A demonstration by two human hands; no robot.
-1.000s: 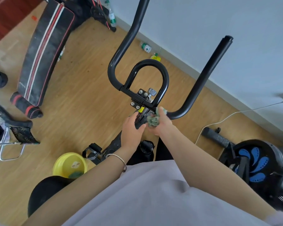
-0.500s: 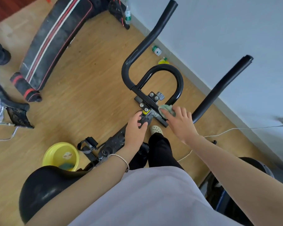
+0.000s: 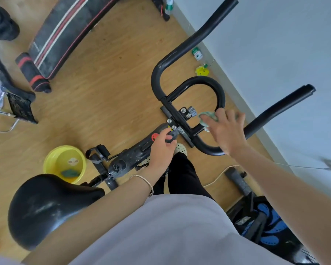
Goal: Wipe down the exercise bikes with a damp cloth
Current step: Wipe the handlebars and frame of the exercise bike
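Pale wooden flooring [image 3: 96, 104] runs up to a white wall [image 3: 275, 44], and a black exercise bike [image 3: 130, 155] stands on it, seen from above past a grey shirt. The right hand [image 3: 225, 131] lies on the handlebar [image 3: 180, 54] where the inner loop meets the crossbar. Its fingers are spread and fairly straight, pressing a pale green cloth [image 3: 206, 117] against the metal (the hand is a little blurred). The left hand [image 3: 161, 148], with a thin bracelet [image 3: 143, 180] at the wrist, has its fingers curled round the top of the bike's stem, just below the bolted clamp [image 3: 178, 117].

The black saddle [image 3: 46, 209] sits at lower left. Beside the pedal stands a yellow basin [image 3: 61, 153] with something dark green lying in it. A padded bench [image 3: 65, 35] with red and white stripes lies further off. A small bottle [image 3: 197, 53] rests near the skirting, and a white cable [image 3: 218, 176] trails across the floor.
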